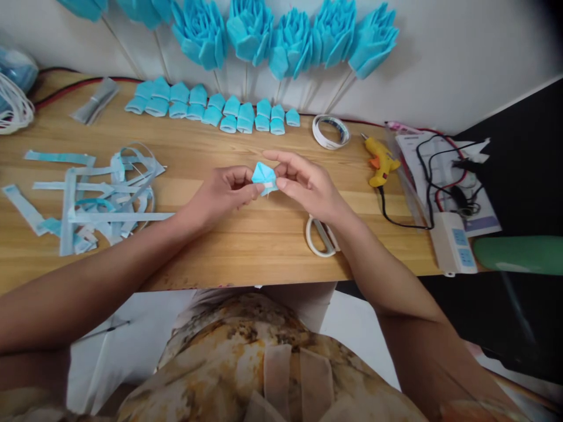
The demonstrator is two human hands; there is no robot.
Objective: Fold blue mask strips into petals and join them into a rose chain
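A small blue folded petal (263,172) with a pointed top is held between my two hands over the middle of the table. My left hand (233,186) pinches its lower left side between thumb and fingers. On the other side, my right hand (305,180) grips its right edge with thumb and fingertips, the index finger stretched above it. A pale strip shows along the petal's lower part. Just below my right wrist lies a pair of scissors (323,237) with white handles, partly covered by the forearm. Rows of similar folded blue petals (215,109) stand beyond my hands.
Blue fabric flowers (250,29) on sticks lean against the wall. Pale blue strips (109,193) lie heaped at left. A roll of white tape (331,132), a yellow glue gun (380,161) with its cord, and a white power strip (453,243) are at right.
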